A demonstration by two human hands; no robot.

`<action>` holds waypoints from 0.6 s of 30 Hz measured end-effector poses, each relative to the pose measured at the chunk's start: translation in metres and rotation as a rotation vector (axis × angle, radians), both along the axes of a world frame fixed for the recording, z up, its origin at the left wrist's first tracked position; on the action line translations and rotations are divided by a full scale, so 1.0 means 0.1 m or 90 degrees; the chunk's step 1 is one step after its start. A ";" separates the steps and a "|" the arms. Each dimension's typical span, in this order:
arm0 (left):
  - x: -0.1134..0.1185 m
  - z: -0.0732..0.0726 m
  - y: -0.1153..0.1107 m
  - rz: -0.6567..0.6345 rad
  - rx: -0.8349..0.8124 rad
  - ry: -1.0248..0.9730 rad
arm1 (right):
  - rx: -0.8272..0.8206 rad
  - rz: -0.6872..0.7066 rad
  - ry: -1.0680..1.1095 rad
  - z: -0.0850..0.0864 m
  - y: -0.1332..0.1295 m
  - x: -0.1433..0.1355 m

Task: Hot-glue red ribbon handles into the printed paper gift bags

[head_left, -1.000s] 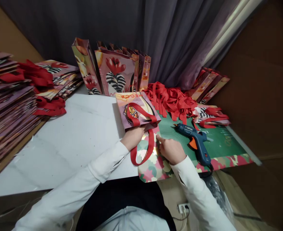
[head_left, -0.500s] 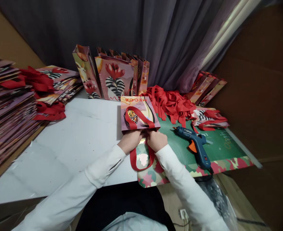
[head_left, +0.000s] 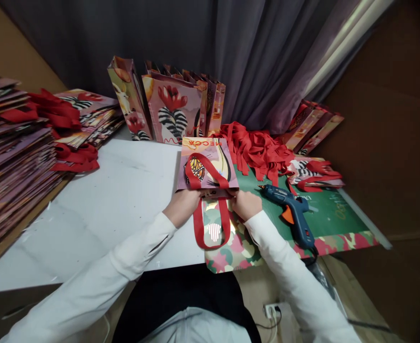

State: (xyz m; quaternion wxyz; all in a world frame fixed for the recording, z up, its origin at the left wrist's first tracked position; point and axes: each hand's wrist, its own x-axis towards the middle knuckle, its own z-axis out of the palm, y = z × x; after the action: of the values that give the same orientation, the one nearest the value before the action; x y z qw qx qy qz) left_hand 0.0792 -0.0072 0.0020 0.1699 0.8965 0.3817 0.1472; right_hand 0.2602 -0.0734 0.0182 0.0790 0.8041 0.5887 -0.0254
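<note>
A small pink-purple paper gift bag printed with a butterfly lies flat before me, its mouth towards me. One red ribbon handle rests over its upper face; the other ribbon handle loops down towards me. At the left of the mouth is my left hand, its fingers curled at the edge and their tips partly hidden under the bag. My right hand is closed at the right corner of the mouth, fingertips hidden too. A blue glue gun lies to the right of my right hand.
Upright paper bags stand against the curtain, more bags at the back right. A heap of red ribbons lies behind the green board. Stacked flat bags rise at the left. A ribboned bag lies far right.
My hands have moved apart along the bag's mouth, the left to the left and the right to the right. More of the opening shows between them. The view has shifted slightly.
</note>
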 end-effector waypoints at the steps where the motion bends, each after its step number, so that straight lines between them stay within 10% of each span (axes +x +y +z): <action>1: -0.04 0.00 0.00 -0.008 0.014 -0.016 | -0.004 0.002 -0.003 0.00 -0.01 0.01; 10: -0.22 -0.01 -0.12 0.013 0.092 0.174 | -0.020 0.030 -0.050 0.01 -0.05 0.03; 18: -0.28 -0.07 0.00 0.021 0.273 0.100 | 0.104 0.121 -0.080 -0.16 -0.13 0.01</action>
State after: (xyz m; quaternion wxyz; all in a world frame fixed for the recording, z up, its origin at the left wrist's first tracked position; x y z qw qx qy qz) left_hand 0.0508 -0.0074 -0.0047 -0.0573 0.9146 0.3682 0.1572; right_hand 0.2608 -0.0865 0.0026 0.0520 0.7487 0.6559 0.0805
